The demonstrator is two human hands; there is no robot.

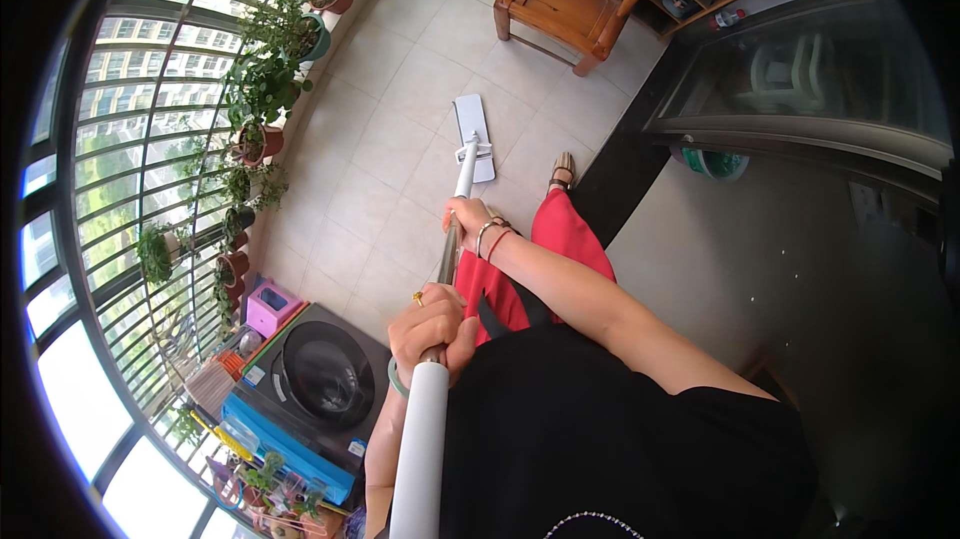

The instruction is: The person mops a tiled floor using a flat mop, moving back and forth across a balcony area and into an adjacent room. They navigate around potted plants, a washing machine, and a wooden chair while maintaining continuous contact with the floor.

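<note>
The left hand [430,329] and right hand [467,224] grasp the mop pole [449,259], which should be light, stiff, best held there; its flat head [471,117] lies near the chair [560,11], perhaps soft underneath, unseen.

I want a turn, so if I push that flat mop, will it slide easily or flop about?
The flat mop would probably slide easily: its broad head lies flat on smooth-looking floor tiles. Its long, straight handle looks stiff. The head might swivel, since a joint seems to link them.
</note>
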